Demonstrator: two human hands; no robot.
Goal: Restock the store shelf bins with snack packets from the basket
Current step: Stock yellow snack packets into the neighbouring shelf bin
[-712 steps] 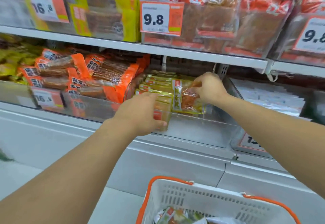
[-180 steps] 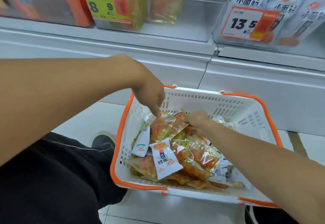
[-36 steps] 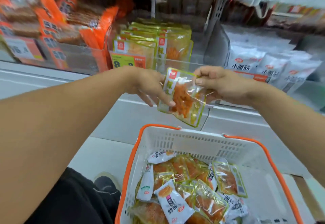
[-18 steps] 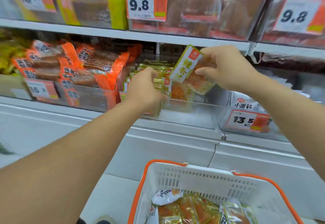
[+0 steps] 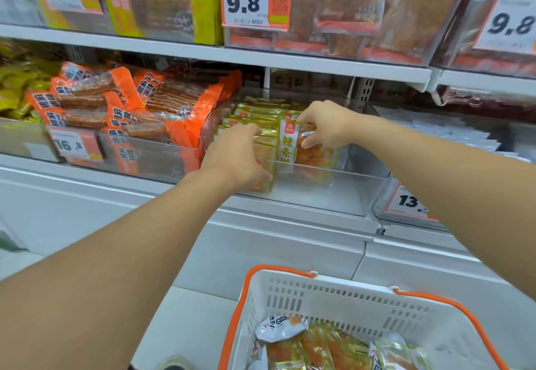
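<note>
shelving: white store shelves (image 5: 290,63), clear bins, price tags 9.8 and 16.8
basket: white, orange rim (image 5: 330,308), 6 o'clock, snack packets inside
middle bin: clear (image 5: 333,192), centre, yellow-green packet row (image 5: 261,108)
orange packs: (image 5: 150,102) 10 o'clock
left hand: (image 5: 237,160) fingers curled round row's front packets
right hand: (image 5: 327,126) pinching yellow-green snack packet (image 5: 307,155), upright in bin
</note>
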